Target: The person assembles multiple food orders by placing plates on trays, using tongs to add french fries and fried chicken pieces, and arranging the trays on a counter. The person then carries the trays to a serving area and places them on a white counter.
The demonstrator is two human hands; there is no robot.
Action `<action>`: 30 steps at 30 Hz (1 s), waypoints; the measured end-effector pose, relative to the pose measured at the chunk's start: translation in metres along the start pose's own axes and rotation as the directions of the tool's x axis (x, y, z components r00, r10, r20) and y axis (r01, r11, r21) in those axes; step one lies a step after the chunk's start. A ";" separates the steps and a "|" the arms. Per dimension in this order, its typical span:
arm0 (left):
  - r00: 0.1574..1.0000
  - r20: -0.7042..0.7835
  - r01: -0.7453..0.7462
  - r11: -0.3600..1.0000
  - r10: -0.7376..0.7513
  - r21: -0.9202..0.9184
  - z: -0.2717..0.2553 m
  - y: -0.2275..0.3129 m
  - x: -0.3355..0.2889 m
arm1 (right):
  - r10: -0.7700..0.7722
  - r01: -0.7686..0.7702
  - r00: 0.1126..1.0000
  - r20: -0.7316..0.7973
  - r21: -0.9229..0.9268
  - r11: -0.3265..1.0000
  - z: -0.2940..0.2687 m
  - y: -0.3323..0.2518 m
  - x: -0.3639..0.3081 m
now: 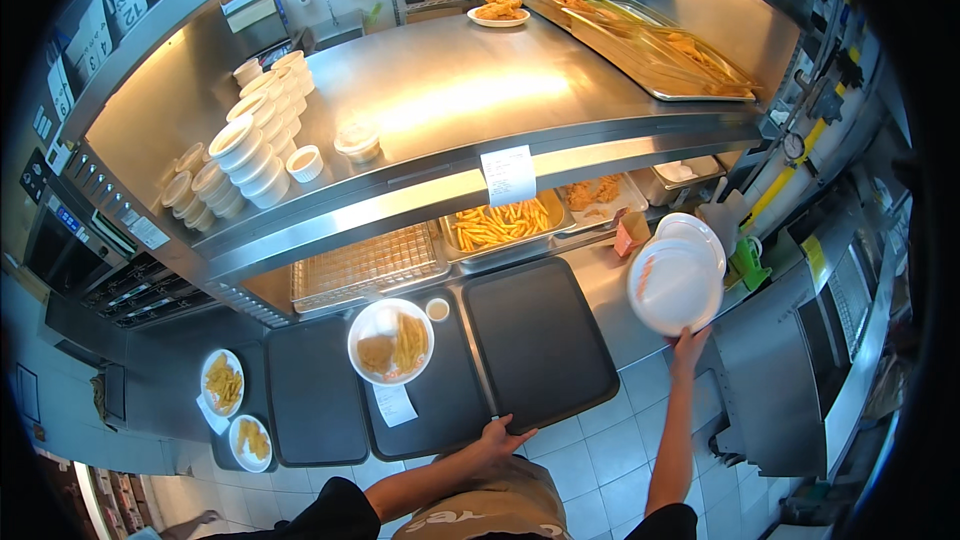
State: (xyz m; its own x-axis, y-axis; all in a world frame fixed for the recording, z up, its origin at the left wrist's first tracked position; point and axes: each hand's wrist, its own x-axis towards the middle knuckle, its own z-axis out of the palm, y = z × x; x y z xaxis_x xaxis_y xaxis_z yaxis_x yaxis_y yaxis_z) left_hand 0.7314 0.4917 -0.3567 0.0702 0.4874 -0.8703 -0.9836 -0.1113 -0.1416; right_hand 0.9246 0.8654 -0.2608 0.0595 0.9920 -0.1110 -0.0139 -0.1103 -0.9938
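The right hand (688,345) gripped a white plate (675,285) by its lower rim, raised over the right end of the desk (600,285). The left hand (500,435), fingers spread open, rested on the near edge of an empty black tray (540,340), beside a tray (440,395) carrying 1 plate of fries (390,341).

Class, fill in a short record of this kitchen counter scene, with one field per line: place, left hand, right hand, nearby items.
place: steel counter under a shelf
left hand: left hand rests on the near edge of an empty dark tray
right hand: right hand holds up a white plate, tilted
nearby items: plate of fries on the next tray; pan of fries
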 end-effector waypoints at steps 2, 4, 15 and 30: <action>0.967 -0.124 0.236 0.968 -0.225 0.083 0.011 0.016 -0.013 | 0.017 -0.011 0.996 0.088 -0.076 0.997 0.003 0.025 -0.049; 0.954 -0.104 0.295 0.830 -0.280 0.473 0.015 0.027 -0.042 | 0.124 -0.113 0.961 0.248 -0.055 0.992 0.014 0.060 -0.088; 0.771 0.625 -0.634 0.054 0.120 0.772 0.218 0.064 -0.067 | 0.389 -0.306 0.624 0.678 -0.245 0.920 0.110 0.152 -0.132; 0.498 0.720 0.065 -0.849 0.483 0.525 0.735 -0.018 0.313 | 0.344 0.246 0.580 0.739 -0.561 0.790 -0.144 -0.006 0.274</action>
State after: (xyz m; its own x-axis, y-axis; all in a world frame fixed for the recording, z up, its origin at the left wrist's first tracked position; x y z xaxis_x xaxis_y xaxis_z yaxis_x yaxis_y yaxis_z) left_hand 0.6490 1.2824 -0.2803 -0.5599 0.8126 -0.1618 0.7525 0.5804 0.3112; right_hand 1.0850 1.1290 -0.2866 -0.7076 0.5820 -0.4009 0.5637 0.1227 -0.8168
